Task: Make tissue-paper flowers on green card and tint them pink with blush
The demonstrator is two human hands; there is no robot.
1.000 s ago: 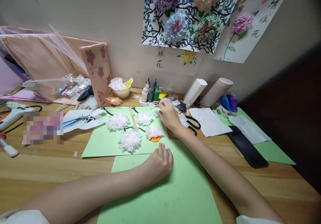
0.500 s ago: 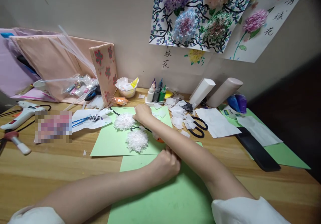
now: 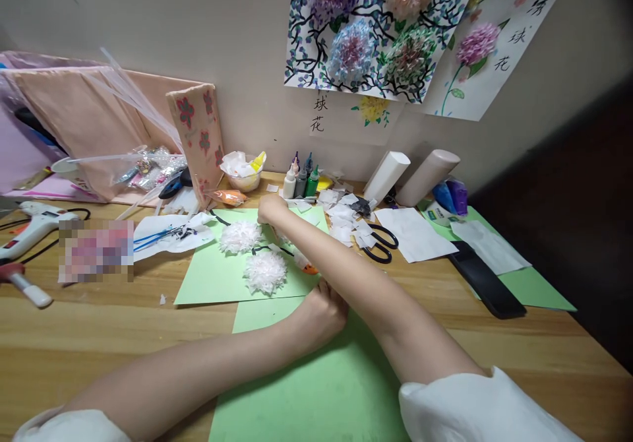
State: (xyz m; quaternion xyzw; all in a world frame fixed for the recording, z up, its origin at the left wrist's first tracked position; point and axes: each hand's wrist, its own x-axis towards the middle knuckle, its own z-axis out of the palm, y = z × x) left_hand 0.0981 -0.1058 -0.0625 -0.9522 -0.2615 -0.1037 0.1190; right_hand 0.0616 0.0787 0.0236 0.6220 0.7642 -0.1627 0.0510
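Although two fluffy white paper flowers (image 3: pixel 266 272) look done on the light-green paper sheet (image 3: pixel 200 287), loose white paper scraps (image 3: pixel 341 216) at right seem unused. Right hand (image 3: pixel 271 211) curls over the sheet's far part, left hand (image 3: pixel 324 307) by its near edge; whether they pinch anything, I cannot tell.

My right hand (image 3: pixel 273 210) is near the far edge of a green sheet (image 3: pixel 208 284), beside a fluffy white flower (image 3: pixel 240 236); its fingertips are hidden. My left hand (image 3: pixel 324 310) is curled near the sheet's front edge, just beside my right forearm (image 3: pixel 356 277). Small bottles (image 3: pixel 301 185) stand beyond, near paper scraps (image 3: pixel 342 216).
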